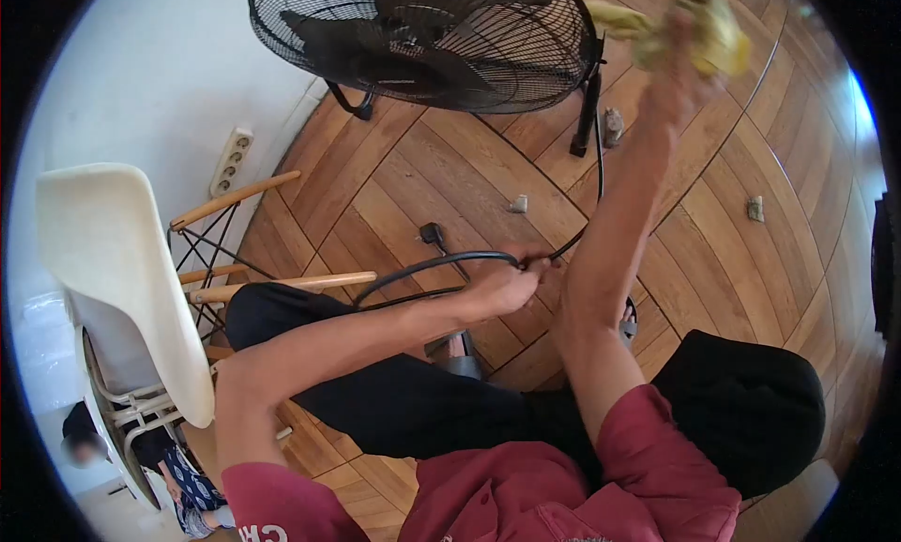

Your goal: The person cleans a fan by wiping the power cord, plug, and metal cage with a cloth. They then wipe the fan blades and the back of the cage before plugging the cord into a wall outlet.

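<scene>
My left hand [511,284] is closed round a black power cable [441,259], which loops back toward my knee and runs on up toward the fan. The cable's plug [432,233] lies on the floor, a little above and left of that hand. My right hand [690,77] reaches far forward, closed on a yellow cloth [718,40]; both are smeared by motion. Beside the cloth, to its left, stands a black floor fan [422,40] with a wire grille. My right hand and cloth appear apart from the fan's stand.
A white wall socket strip [232,162] hangs at the left, above a cream chair [127,260] with wooden legs. Small crumpled bits [519,204] lie on the wood-patterned floor [450,167]. Another person [178,481] sits at the lower left.
</scene>
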A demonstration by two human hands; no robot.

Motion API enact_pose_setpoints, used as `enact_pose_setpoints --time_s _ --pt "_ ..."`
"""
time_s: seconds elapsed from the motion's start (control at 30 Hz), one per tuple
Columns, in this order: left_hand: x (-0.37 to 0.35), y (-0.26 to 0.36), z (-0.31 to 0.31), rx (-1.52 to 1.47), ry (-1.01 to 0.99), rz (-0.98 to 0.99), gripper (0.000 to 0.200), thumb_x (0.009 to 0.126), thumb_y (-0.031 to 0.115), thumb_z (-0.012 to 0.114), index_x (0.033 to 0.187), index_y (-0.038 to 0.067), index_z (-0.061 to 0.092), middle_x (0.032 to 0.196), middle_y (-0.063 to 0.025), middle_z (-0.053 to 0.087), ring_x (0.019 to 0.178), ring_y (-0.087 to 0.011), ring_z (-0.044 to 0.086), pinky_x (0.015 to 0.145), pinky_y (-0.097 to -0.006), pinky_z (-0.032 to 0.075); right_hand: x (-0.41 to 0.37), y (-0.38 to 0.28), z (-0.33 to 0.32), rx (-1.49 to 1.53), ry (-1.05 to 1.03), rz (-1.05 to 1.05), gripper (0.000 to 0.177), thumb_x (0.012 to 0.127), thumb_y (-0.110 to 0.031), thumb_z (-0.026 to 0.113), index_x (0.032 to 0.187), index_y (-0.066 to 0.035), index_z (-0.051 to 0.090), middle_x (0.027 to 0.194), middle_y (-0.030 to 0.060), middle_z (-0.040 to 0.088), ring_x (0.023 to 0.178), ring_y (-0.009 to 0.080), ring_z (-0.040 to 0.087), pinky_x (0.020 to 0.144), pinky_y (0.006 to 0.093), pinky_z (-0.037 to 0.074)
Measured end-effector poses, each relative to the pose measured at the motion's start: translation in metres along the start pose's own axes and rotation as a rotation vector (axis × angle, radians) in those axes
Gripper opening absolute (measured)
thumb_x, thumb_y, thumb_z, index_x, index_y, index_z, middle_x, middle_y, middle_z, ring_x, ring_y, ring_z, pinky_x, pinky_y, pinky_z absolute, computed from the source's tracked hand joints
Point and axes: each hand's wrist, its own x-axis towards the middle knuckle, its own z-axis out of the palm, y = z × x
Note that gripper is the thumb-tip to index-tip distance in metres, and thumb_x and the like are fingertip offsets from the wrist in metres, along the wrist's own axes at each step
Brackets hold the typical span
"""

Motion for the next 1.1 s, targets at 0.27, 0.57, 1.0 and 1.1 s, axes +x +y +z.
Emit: enact_pose_setpoints --time_s 0.27,0.57,1.0,1.1 --pt "0.135 0.028 0.104 -0.240 0.093 0.213 0.021 0.098 0.010 0.050 0.110 -0.001 0.064 0.064 -0.0030 0.055 0.055 -0.0154 0.058 0.056 -0.0295 0.051 -0.030 -0.125 -0.063 -0.066 0.272 0.223 0.039 0.087 -0.013 0.075 0.119 0.000 0.056 0.106 0.0078 0.066 0.089 0.0164 0.066 0.075 0.0308 0.058" --pt "0.134 -0.046 0.147 1.437 0.249 0.992 0.053 0.086 0.007 0.060 0.137 0.004 0.049 0.154 -0.0290 0.025 0.125 -0.0411 0.050 0.096 -0.0434 0.049 -0.042 -0.122 -0.070 -0.649 0.203 0.369 0.044 0.085 -0.012 0.076 0.123 0.000 0.058 0.111 0.0101 0.066 0.098 0.0168 0.066 0.085 0.0300 0.055" --pt "-0.029 0.241 -0.155 0.807 0.018 0.791 0.035 0.091 0.027 0.069 0.116 0.003 0.065 0.112 -0.0084 0.066 0.093 -0.0129 0.064 0.083 -0.0288 0.050 -0.061 -0.084 -0.100 -1.183 -0.298 0.734 0.062 0.073 -0.032 0.086 0.122 -0.003 0.063 0.105 0.0124 0.071 0.091 0.0213 0.069 0.079 0.0350 0.057" --pt "-0.018 0.282 -0.232 1.177 0.779 1.043 0.070 0.094 0.061 0.050 0.111 -0.006 0.060 0.092 -0.0175 0.065 0.079 -0.0230 0.065 0.068 -0.0348 0.056 -0.072 -0.073 -0.098 -1.170 -0.735 1.055 0.047 0.073 -0.038 0.084 0.102 -0.003 0.073 0.083 0.0078 0.072 0.070 0.0172 0.069 0.066 0.0358 0.056"
